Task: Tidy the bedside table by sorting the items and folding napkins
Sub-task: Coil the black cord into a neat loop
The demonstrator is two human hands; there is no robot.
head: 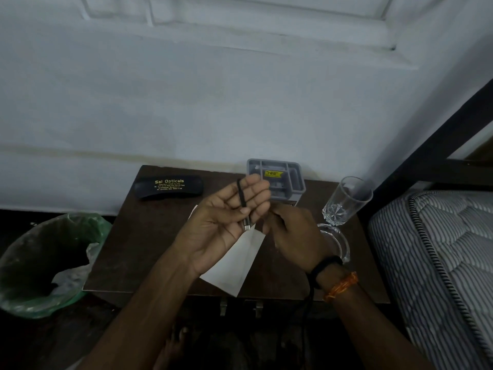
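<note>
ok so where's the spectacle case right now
In the head view the black spectacle case lies at the back left of the bedside table, left of the grey organiser and beyond the left hand holding a black cable.

Over the white napkin [234, 265], the left hand [224, 220] pinches a black connector cable [242, 198]; the right hand [296, 233] is just beside it.
</note>
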